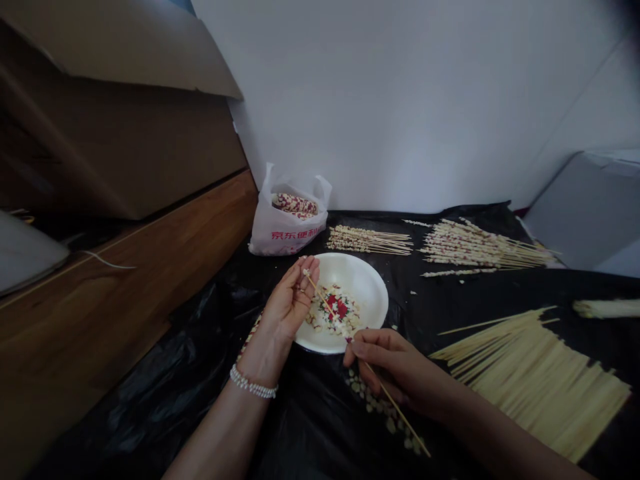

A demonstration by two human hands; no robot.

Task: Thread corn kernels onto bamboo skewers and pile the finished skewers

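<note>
My left hand (290, 300) is palm up over the left rim of a white bowl (373, 293), its fingers extended and slightly curled, with small pale bits at the palm. Pinched in my right hand (380, 363) is a thin wooden stick (400, 410), slanting up and left across the bowl. Its far tip carries a pale piece and meets my left fingers; more pale and dark red pieces sit on it near my right fingertips. Loose pale and reddish pieces (350, 310) lie in the bowl around a red printed pattern.
Behind the bowl stands a white plastic bag (287, 230) of speckled cobs. Two piles of loaded sticks (367, 240) lie on black sheeting (310, 413). Bare sticks (540, 387) fan out at right; pale bits (385, 410) lie in front. Cardboard boxes (125, 140) stand left.
</note>
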